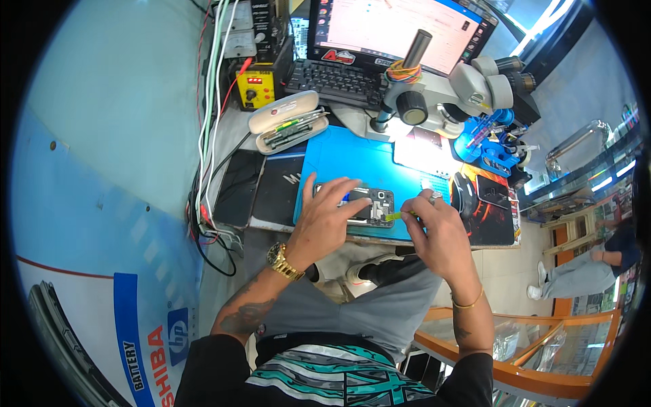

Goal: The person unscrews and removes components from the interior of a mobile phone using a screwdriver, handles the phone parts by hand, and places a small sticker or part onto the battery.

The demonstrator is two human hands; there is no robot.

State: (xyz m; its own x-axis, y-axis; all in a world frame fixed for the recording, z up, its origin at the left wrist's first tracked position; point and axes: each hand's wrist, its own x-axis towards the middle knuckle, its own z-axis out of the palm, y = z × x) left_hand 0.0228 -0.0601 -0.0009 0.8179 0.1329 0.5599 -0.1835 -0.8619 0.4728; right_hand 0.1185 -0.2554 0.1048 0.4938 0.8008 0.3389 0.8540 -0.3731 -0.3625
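Observation:
An opened smartphone [381, 210] lies flat near the front edge of a blue work mat [325, 154], its inner parts bare at the right end. Across the phone's left part rests my left hand [324, 220], steadying it with the fingers and thumb bent over its body, which hides much of that side. My right hand [437, 230] is closed on a thin yellow-green tool [395, 217]. The tool's tip reaches the phone's lower right inner area; whether it touches is too small to tell.
Behind the mat stand a microscope [410, 108], a keyboard [336, 81] and a monitor [407, 30]. An open tool case [288, 125] sits near a yellow powered unit [256, 88]. At right are a blue tool holder [485, 146] and a dark phone [493, 191]. Cables [207, 149] hang left. Another person [590, 261] stands beyond.

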